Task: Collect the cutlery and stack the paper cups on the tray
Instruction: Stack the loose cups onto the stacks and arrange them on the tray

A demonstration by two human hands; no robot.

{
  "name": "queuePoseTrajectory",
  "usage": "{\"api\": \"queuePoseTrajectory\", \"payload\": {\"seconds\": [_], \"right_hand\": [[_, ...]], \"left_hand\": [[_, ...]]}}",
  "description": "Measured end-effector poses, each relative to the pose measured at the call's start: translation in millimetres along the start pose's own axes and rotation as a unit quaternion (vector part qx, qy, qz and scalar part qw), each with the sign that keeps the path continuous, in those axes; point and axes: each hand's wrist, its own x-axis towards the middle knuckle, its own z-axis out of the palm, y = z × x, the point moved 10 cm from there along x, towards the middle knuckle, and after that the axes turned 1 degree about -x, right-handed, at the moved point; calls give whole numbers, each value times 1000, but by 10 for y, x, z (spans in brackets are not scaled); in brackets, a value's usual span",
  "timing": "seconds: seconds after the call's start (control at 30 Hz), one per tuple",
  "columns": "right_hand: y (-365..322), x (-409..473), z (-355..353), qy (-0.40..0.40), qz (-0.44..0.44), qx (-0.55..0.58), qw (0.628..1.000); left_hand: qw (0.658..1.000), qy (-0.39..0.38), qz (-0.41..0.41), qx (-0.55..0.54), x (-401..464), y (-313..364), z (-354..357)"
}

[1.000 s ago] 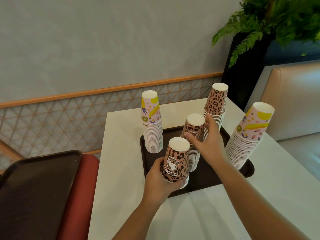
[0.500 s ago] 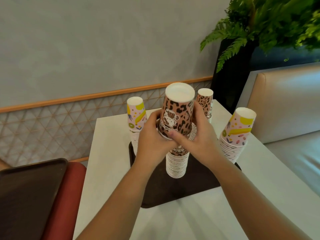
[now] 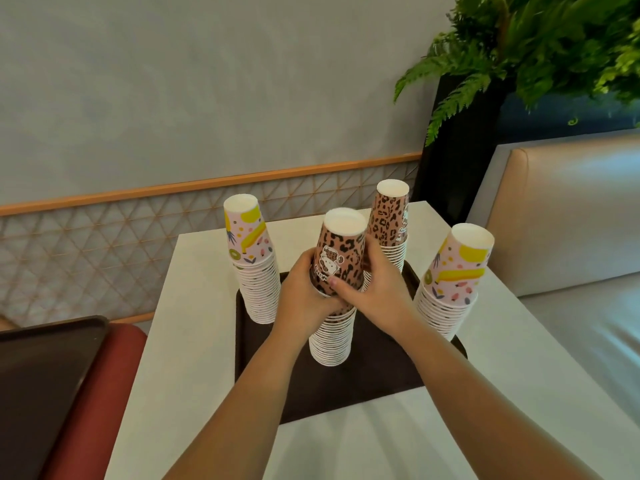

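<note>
Both hands, left [image 3: 304,292] and right [image 3: 377,289], wrap leopard cup [image 3: 341,251] atop centre stack [image 3: 330,337]; axis vertical, equally near, tray [image 3: 381,368] beneath.

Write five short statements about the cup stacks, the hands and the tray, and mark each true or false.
1. Four cup stacks stand on the tray. True.
2. Both hands grip the leopard cup atop the middle stack. True: left hand, right hand.
3. The cups stand mouth up. False: they are upside down, bases on top.
4. The far left stack has a leopard print. False: fruit print.
5. A fern stands at the back right. True.
</note>
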Motion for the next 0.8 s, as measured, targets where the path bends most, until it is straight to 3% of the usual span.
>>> {"api": "queuePoseTrajectory", "payload": {"seconds": [0.1, 0.33, 0.43, 0.53, 0.6, 0.7, 0.8], "right_hand": [[144, -69, 142, -34, 25, 2, 999], [146, -150, 158, -28, 47, -36, 998], [-140, -300, -288, 102, 13, -61, 993], [-378, -588, -996, 319, -43, -133, 937], [-204, -645, -1309, 379, 6, -143, 914], [346, -533, -1443, 329, 129, -117, 928], [720, -432, -1339, 246, 176, -59, 951]], "left_hand": [[1000, -2, -10, -4, -58, -146, 83], [999, 13, -15, 25, -125, -243, 70], [999, 6, -31, 14, -135, -272, 59], [999, 0, -32, 29, -110, -275, 47], [999, -5, -29, 37, -81, -276, 59], [999, -3, -26, 39, -52, -281, 80], [999, 6, -24, 37, 18, -267, 92]]}}
